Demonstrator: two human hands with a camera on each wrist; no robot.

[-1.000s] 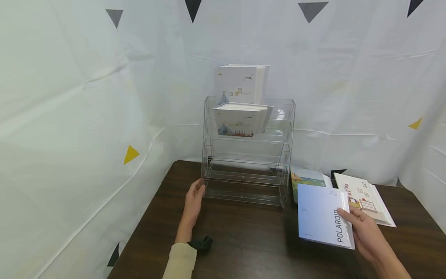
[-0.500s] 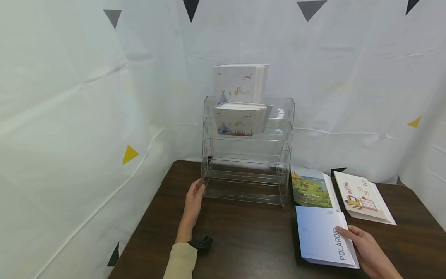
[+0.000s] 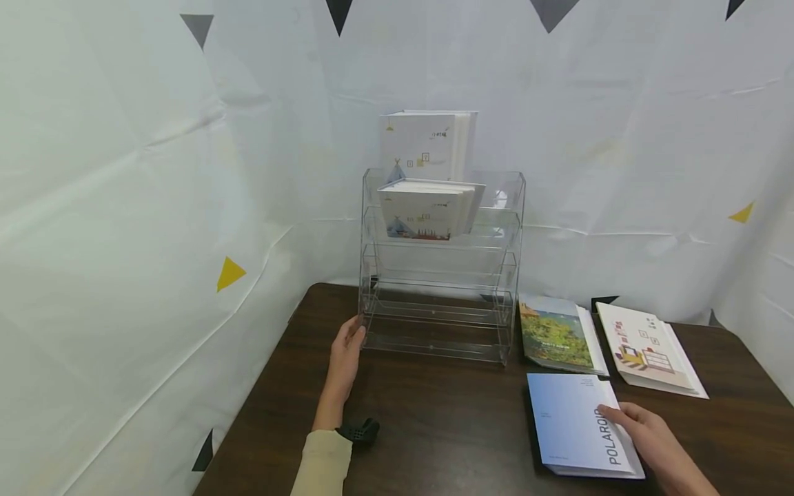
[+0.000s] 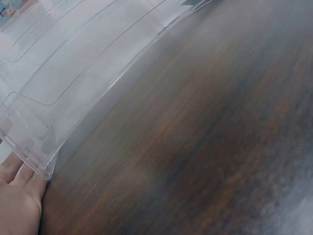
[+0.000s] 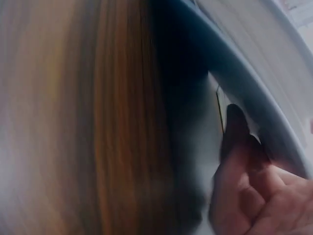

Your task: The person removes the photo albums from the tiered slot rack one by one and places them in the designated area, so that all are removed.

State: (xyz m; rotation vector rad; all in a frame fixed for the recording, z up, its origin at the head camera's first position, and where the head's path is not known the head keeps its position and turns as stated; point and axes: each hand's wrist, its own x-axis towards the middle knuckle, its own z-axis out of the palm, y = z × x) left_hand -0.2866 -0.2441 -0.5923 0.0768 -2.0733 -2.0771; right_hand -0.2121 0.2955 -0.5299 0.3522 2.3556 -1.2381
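Note:
In the head view, my right hand pinches the right edge of a blue photo album marked POLAROID, thumb on the cover, fingers underneath. The album lies low over the table's right side. In the right wrist view, the fingers reach under its pale blue edge. My left hand rests against the lower left corner of a clear acrylic tiered rack, its fingers extended along the side. Two white albums with a tent drawing stand in the rack: a back one and a front one.
Behind the blue album lie a tree-picture album and a cream album on the dark wood table. White sheeting with printed triangles hangs behind and at the left. A black wrist device sits on the left wrist.
My right hand has brought the blue album toward me and lower, uncovering the tree-picture album. The left hand stays at the rack's corner.

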